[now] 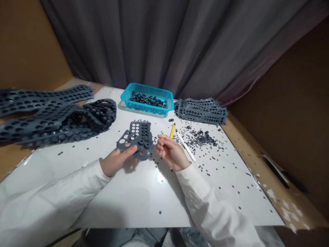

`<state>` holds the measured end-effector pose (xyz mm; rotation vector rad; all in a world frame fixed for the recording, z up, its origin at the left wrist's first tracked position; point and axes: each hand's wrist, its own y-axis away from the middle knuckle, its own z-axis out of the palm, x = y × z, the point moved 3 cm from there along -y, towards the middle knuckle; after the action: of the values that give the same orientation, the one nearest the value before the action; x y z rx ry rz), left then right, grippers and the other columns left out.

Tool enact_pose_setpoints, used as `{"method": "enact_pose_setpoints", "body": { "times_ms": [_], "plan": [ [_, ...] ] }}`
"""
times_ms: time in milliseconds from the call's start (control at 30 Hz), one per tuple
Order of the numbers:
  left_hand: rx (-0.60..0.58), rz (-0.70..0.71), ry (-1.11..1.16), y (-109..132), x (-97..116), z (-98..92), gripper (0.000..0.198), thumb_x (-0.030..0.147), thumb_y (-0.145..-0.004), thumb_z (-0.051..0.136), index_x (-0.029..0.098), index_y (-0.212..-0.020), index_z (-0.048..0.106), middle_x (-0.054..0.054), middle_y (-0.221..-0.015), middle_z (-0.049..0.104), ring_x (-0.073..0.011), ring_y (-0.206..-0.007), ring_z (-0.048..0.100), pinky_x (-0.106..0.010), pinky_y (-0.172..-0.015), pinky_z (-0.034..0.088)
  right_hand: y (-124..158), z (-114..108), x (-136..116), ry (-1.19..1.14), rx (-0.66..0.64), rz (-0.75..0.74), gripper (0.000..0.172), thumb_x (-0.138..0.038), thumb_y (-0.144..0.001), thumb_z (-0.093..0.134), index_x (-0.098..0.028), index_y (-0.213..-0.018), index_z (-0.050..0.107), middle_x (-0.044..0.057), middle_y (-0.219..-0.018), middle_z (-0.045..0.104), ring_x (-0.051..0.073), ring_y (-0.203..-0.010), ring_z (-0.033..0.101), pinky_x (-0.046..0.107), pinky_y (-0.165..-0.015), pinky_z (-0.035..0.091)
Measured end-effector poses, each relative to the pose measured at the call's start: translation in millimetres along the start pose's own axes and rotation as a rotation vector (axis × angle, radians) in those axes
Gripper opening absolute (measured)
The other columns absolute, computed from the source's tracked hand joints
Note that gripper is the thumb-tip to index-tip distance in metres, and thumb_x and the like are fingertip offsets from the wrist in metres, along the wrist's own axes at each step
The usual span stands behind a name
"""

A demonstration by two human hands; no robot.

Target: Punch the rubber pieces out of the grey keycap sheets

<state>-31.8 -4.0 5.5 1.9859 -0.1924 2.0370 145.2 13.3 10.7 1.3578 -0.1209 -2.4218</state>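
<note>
My left hand grips a grey perforated rubber sheet by its near edge, thumb on top. Part of the sheet has open holes that show white, while other rows hold dark round pieces. Just right of the sheet, my right hand is raised with its fingers curled and the fingertips pressed together. Whatever they may pinch is too small to make out. Beyond that hand lie a yellow pen-like stick and a white pen-like stick.
A blue plastic basket of small dark pieces stands at the back. Long perforated rubber strips are heaped at left. Stacked rubber sheets lie back right, behind scattered dark discs. A dark stick and white scraps lie far right.
</note>
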Motion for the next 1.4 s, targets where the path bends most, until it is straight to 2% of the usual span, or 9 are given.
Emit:
{"method": "enact_pose_setpoints", "body": {
  "times_ms": [100,267,400,500,700,933,1100,1233,1400],
  "plan": [
    [-0.021,0.036,-0.074,1.2,-4.0,-0.7,0.035,0.046,-0.078,0.051,0.017,-0.062,0.063,-0.004,-0.063,0.061,-0.017,-0.063,0.054,-0.027,-0.061,0.045,7.0,6.3,4.7,0.199,-0.067,-0.072,0.014,-0.03,-0.079,0.048,-0.018,-0.08,0.054,-0.007,-0.053,0.025,0.007,-0.043,0.022,0.021,-0.043,0.024],
    [-0.075,0.047,-0.097,0.2,-8.3,2.4,0.033,0.04,-0.079,0.051,0.017,-0.058,0.062,-0.004,-0.064,0.061,-0.0173,-0.065,0.055,-0.028,-0.067,0.045,25.7,21.7,-6.4,0.989,-0.117,-0.494,0.016,-0.035,-0.079,0.055,-0.02,-0.085,0.054,-0.005,-0.056,0.036,0.01,-0.053,0.036,0.024,-0.054,0.029],
    [-0.072,0.0,-0.05,0.9,-14.9,0.0,0.021,0.034,-0.073,0.055,0.017,-0.064,0.062,-0.003,-0.066,0.061,-0.0178,-0.067,0.055,-0.029,-0.068,0.045,28.0,25.2,-4.2,1.191,-0.297,-0.43,0.017,-0.036,-0.08,0.054,-0.019,-0.083,0.05,-0.006,-0.053,0.038,0.009,-0.049,0.035,0.023,-0.051,0.026],
    [-0.108,-0.009,-0.012,2.1,-18.2,-0.1,0.025,0.036,-0.073,0.052,0.018,-0.058,0.058,-0.002,-0.057,0.056,-0.0162,-0.058,0.051,-0.027,-0.057,0.042,26.3,24.6,-1.7,1.062,-0.288,-0.445,0.018,-0.035,-0.083,0.051,-0.019,-0.074,0.05,-0.005,-0.054,0.042,0.009,-0.049,0.035,0.023,-0.051,0.027],
    [-0.187,0.128,-0.062,5.3,-1.5,12.2,0.038,0.04,-0.08,0.046,0.019,-0.049,0.041,0.002,-0.049,0.039,-0.0114,-0.048,0.037,-0.026,-0.048,0.034,13.3,14.1,10.6,0.372,0.033,-0.398,0.023,-0.036,-0.078,0.057,-0.019,-0.065,0.048,-0.005,-0.055,0.037,0.007,-0.049,0.032,0.021,-0.048,0.026],
    [-0.063,0.206,-0.217,24.7,9.4,6.8,0.027,0.036,-0.078,0.051,0.018,-0.061,0.063,-0.004,-0.061,0.06,-0.0178,-0.066,0.054,-0.03,-0.067,0.046,5.3,-21.3,-16.4,0.04,0.521,-0.426,0.029,-0.035,-0.074,0.061,-0.021,-0.066,0.037,-0.011,-0.047,0.025,0.006,-0.04,0.024,0.017,-0.041,0.025],
    [-0.202,0.148,-0.126,15.5,3.1,7.2,0.027,0.034,-0.082,0.051,0.016,-0.072,0.067,-0.006,-0.071,0.065,-0.018,-0.07,0.058,-0.03,-0.071,0.048,5.2,-0.1,-16.6,-0.064,0.096,-0.225,0.016,-0.028,-0.077,0.053,-0.019,-0.069,0.042,-0.007,-0.054,0.038,0.004,-0.042,0.027,0.017,-0.044,0.028],
    [-0.199,0.168,-0.159,7.2,1.1,6.9,0.032,0.036,-0.085,0.048,0.014,-0.07,0.065,-0.005,-0.069,0.064,-0.0167,-0.067,0.058,-0.027,-0.067,0.047,8.6,2.0,-9.4,-0.125,0.054,-0.084,0.006,-0.015,-0.071,0.049,-0.018,-0.074,0.045,-0.002,-0.064,0.051,0.004,-0.042,0.029,0.019,-0.045,0.027],
    [-0.15,0.165,-0.273,5.7,2.6,10.1,0.036,0.037,-0.086,0.046,0.014,-0.065,0.062,-0.004,-0.064,0.062,-0.0141,-0.061,0.056,-0.025,-0.06,0.046,22.2,11.6,-4.7,0.134,-0.006,-0.117,0.012,-0.013,-0.069,0.04,-0.017,-0.072,0.05,-0.006,-0.052,0.032,0.008,-0.045,0.027,0.021,-0.047,0.026]
  ]
}}
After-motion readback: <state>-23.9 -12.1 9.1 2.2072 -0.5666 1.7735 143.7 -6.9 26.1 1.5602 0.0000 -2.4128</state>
